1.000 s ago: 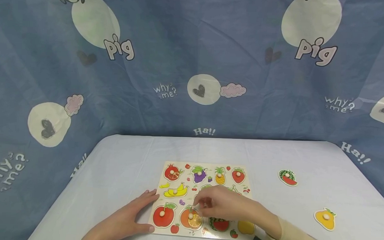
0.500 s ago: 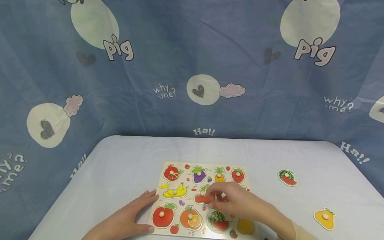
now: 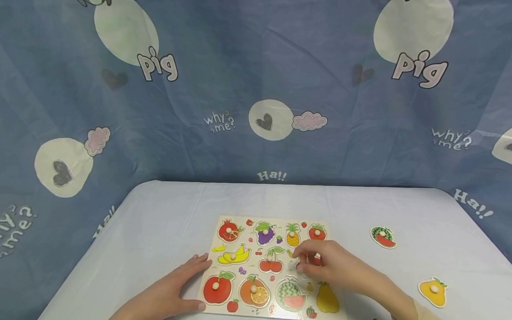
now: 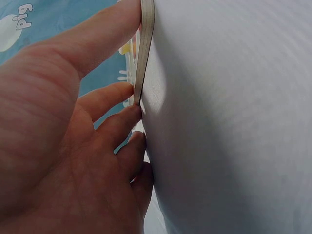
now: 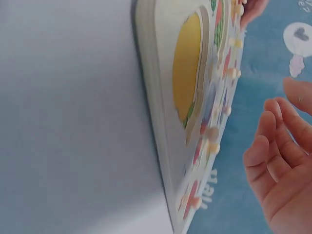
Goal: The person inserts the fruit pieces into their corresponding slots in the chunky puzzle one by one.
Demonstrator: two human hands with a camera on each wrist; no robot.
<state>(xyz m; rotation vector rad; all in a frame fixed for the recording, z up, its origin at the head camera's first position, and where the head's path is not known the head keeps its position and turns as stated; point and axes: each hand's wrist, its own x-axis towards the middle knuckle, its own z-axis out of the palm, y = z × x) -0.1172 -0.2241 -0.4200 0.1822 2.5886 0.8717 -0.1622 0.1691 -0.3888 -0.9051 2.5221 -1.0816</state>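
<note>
A wooden fruit peg puzzle board (image 3: pixel 293 317) lies on the white table. My left hand (image 3: pixel 171 289) rests at the board's left side, its thumb by the front left corner and its fingertips at the edge; in the left wrist view the fingers (image 4: pixel 119 124) are straight along it. Above the right part of the board is my right hand (image 3: pixel 332 266), fingers loosely bent and holding nothing, as the right wrist view shows. It partly covers the strawberry piece (image 3: pixel 317 233) and the middle right spots. The cherry piece (image 3: pixel 270 265) sits in the board, left of this hand.
To the right of the board lie a watermelon piece (image 3: pixel 383 238) and a yellow pear piece (image 3: pixel 433 292). Apple (image 3: pixel 211 292), orange (image 3: pixel 247 291) and banana (image 3: pixel 235 258) pieces sit in the board. A blue patterned curtain (image 3: pixel 222 154) hangs behind the table.
My right hand has come away from the cherry piece and moved right across the board, uncovering the cherries and the front pear and watermelon pictures. The left hand has stayed put.
</note>
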